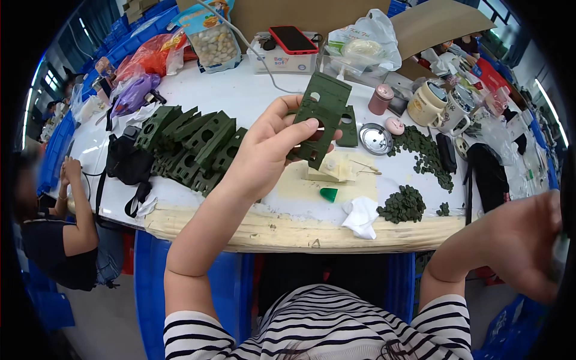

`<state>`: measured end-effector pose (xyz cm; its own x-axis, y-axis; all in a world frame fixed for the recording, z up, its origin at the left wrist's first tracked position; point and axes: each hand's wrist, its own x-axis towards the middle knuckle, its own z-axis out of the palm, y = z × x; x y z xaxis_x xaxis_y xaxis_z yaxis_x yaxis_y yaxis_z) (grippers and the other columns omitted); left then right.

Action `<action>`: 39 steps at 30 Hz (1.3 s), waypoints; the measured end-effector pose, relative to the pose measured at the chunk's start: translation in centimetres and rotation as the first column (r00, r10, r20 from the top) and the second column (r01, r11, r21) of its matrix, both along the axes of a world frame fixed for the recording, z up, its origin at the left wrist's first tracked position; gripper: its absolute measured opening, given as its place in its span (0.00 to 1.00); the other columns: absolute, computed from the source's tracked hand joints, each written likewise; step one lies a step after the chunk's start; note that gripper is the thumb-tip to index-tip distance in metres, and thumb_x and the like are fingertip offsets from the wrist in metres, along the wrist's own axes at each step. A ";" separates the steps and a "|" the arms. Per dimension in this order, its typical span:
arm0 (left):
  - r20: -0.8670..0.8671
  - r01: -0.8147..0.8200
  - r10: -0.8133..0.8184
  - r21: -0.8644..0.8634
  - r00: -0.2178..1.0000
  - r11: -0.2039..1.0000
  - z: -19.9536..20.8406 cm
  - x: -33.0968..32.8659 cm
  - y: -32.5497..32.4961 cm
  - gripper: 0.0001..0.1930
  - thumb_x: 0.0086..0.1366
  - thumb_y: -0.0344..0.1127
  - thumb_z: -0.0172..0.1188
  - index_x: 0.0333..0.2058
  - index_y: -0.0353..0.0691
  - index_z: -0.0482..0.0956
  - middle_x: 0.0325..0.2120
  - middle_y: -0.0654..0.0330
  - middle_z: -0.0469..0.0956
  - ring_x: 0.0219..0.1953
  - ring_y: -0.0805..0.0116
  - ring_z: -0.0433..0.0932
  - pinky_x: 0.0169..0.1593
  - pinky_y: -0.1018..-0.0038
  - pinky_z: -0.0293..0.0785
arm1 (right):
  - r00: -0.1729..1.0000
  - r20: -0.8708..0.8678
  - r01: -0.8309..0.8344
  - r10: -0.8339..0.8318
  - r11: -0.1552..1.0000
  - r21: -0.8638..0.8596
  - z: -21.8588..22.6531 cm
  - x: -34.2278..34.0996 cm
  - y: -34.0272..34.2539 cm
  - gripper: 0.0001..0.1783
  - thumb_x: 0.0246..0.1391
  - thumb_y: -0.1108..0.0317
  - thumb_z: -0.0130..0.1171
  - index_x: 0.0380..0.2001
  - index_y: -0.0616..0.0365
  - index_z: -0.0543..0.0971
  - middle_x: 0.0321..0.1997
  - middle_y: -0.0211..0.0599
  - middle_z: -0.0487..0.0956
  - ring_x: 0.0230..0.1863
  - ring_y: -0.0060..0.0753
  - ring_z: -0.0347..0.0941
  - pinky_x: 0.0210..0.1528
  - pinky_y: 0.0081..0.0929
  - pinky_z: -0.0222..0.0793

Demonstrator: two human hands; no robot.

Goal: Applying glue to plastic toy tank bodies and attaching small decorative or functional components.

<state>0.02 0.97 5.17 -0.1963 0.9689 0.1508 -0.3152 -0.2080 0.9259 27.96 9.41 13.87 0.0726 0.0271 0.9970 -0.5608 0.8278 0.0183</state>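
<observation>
My left hand (270,141) is closed on a dark green plastic panel (327,99) with holes in it, holding it up tilted over the table, thumb across its face. Off to the far right, my right hand (522,246) is raised past the table edge, its fingers smeared by motion and partly cut off by the picture's rim. Beneath the held panel lie a cream-coloured block (327,172) and thin sticks (367,169). Behind it another green panel (348,129) lies flat. Stacked left of my left forearm are several similar green panels (207,138).
Small dark green pieces form piles (402,204) on the right, near a crumpled white tissue (360,216) and a round metal tin (375,138). Mugs (427,103) stand behind. A red-edged phone (292,39) rests on a white box (282,62). Another person (66,234) sits at the left.
</observation>
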 end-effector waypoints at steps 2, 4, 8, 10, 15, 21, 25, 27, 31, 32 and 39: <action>0.023 0.074 -0.074 0.018 0.997 0.997 -0.4 0.8 1.3 0.21 0.67 0.30 0.47 0.57 0.33 0.58 0.47 0.42 0.73 0.48 0.53 0.76 0.50 0.63 0.76 | 0.932 0.299 0.216 -0.205 0.976 -0.001 -2.0 -2.8 -0.3 0.29 0.55 0.43 0.52 0.40 0.63 0.72 0.36 0.43 0.73 0.34 0.35 0.71 0.38 0.32 0.68; 0.098 0.098 -0.097 -0.006 0.990 0.995 -1.2 0.1 -0.1 0.21 0.68 0.33 0.48 0.57 0.34 0.58 0.42 0.51 0.76 0.45 0.62 0.78 0.46 0.68 0.77 | 0.807 0.573 0.277 -0.143 0.949 -0.152 -4.8 -7.5 0.2 0.29 0.55 0.43 0.54 0.39 0.63 0.71 0.35 0.42 0.72 0.32 0.33 0.70 0.36 0.30 0.67; 0.053 0.184 -0.181 -0.048 0.982 0.982 -2.4 0.4 -0.6 0.22 0.67 0.31 0.47 0.58 0.33 0.58 0.45 0.43 0.74 0.43 0.56 0.79 0.43 0.66 0.80 | 0.837 0.481 0.086 0.259 0.807 -0.584 -8.2 -10.0 2.0 0.27 0.56 0.46 0.54 0.40 0.64 0.70 0.35 0.42 0.73 0.39 0.35 0.71 0.44 0.32 0.66; 0.021 0.185 -0.184 -0.068 0.983 0.980 -3.0 0.5 -1.0 0.23 0.66 0.32 0.47 0.58 0.32 0.58 0.44 0.43 0.75 0.43 0.57 0.79 0.42 0.67 0.80 | 0.824 0.439 0.048 0.357 0.728 -0.684 -9.8 -10.9 2.0 0.27 0.58 0.45 0.50 0.39 0.63 0.70 0.35 0.42 0.73 0.44 0.37 0.70 0.49 0.34 0.64; 0.027 0.230 -0.229 -0.141 0.973 0.963 -3.5 1.0 -1.0 0.24 0.65 0.31 0.49 0.58 0.30 0.58 0.43 0.47 0.76 0.41 0.59 0.80 0.41 0.69 0.79 | 0.750 0.436 0.062 0.497 0.604 -0.795 -10.9 -10.7 2.6 0.28 0.60 0.42 0.44 0.38 0.62 0.70 0.36 0.42 0.74 0.47 0.38 0.71 0.51 0.35 0.63; 0.052 0.242 -0.237 -0.167 0.970 0.956 -3.8 1.4 -0.9 0.23 0.65 0.31 0.50 0.57 0.30 0.58 0.42 0.48 0.76 0.40 0.60 0.80 0.41 0.70 0.79 | 0.737 0.491 0.127 0.463 0.619 -0.775 -11.1 -10.9 2.0 0.26 0.60 0.45 0.46 0.38 0.63 0.71 0.38 0.47 0.76 0.43 0.36 0.73 0.49 0.32 0.67; 0.069 0.280 -0.272 -0.170 0.960 0.945 -3.6 1.2 -0.8 0.21 0.67 0.30 0.49 0.57 0.32 0.59 0.41 0.55 0.77 0.43 0.71 0.77 0.47 0.76 0.72 | 0.732 0.543 0.148 0.412 0.682 -0.716 -11.3 -10.9 2.2 0.24 0.60 0.49 0.48 0.39 0.64 0.71 0.39 0.49 0.77 0.43 0.35 0.74 0.47 0.31 0.68; 0.064 0.271 -0.264 -0.165 0.962 0.948 -3.7 1.4 -0.7 0.21 0.67 0.30 0.49 0.57 0.32 0.59 0.42 0.54 0.77 0.43 0.71 0.77 0.47 0.76 0.73 | 0.732 0.555 0.149 0.395 0.701 -0.697 -11.3 -10.8 2.2 0.23 0.60 0.50 0.50 0.39 0.64 0.71 0.39 0.49 0.77 0.42 0.34 0.74 0.47 0.30 0.68; 0.056 0.264 -0.258 -0.163 0.965 0.951 -3.6 1.4 -0.8 0.21 0.67 0.30 0.50 0.57 0.32 0.59 0.42 0.54 0.76 0.43 0.70 0.77 0.46 0.76 0.73 | 0.743 0.532 0.130 0.407 0.692 -0.710 -11.4 -10.9 2.0 0.22 0.60 0.52 0.51 0.39 0.64 0.71 0.38 0.48 0.77 0.42 0.34 0.74 0.46 0.30 0.69; 0.049 0.263 -0.259 -0.158 0.965 0.952 -3.7 1.4 -0.8 0.21 0.67 0.29 0.50 0.57 0.32 0.59 0.41 0.54 0.76 0.43 0.70 0.77 0.46 0.76 0.73 | 0.746 0.525 0.127 0.410 0.686 -0.717 -11.4 -10.9 2.0 0.22 0.59 0.52 0.51 0.39 0.64 0.71 0.38 0.48 0.77 0.42 0.34 0.74 0.46 0.30 0.69; 0.047 0.265 -0.260 -0.145 0.964 0.953 -3.7 1.4 -0.9 0.21 0.67 0.29 0.50 0.57 0.31 0.59 0.41 0.54 0.76 0.43 0.71 0.77 0.46 0.75 0.73 | 0.740 0.538 0.136 0.403 0.694 -0.707 -11.5 -10.9 1.9 0.22 0.59 0.52 0.51 0.39 0.64 0.72 0.38 0.47 0.77 0.42 0.33 0.74 0.46 0.30 0.69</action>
<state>1.47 0.06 1.42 0.0659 0.9978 -0.0009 -0.3654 0.0250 0.9305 17.09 11.36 2.42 -0.5992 0.6427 0.4774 -0.3144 0.3596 -0.8786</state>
